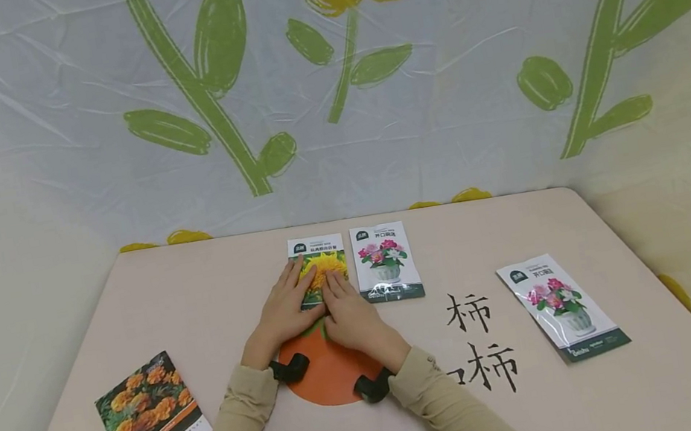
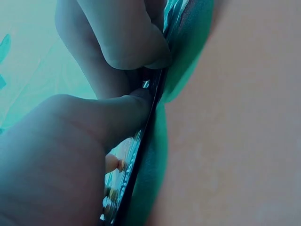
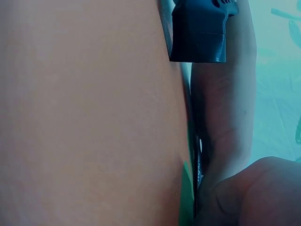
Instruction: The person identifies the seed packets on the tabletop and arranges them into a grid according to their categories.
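Note:
A sunflower seed packet (image 1: 328, 260) lies flat near the table's back edge, its lower part covered by both hands. My left hand (image 1: 285, 306) rests on its left side with fingers extended forward. On the lower right part, my right hand (image 1: 357, 319) lies with its fingers straight, pointing at the sunflower picture. The two hands come close together at the packet's lower end. Below them, an orange persimmon print (image 1: 324, 369) shows on the tabletop. In the left wrist view, a thumb (image 2: 124, 113) touches the packet's dark lower edge.
Just right of the sunflower packet lies a packet with pink flowers (image 1: 387, 262). A matching packet (image 1: 564, 307) lies tilted at the right. An orange marigold packet (image 1: 154, 430) is at the left front. Black characters (image 1: 488, 366) mark the pale table (image 1: 216, 296), which meets a flower-patterned cloth behind.

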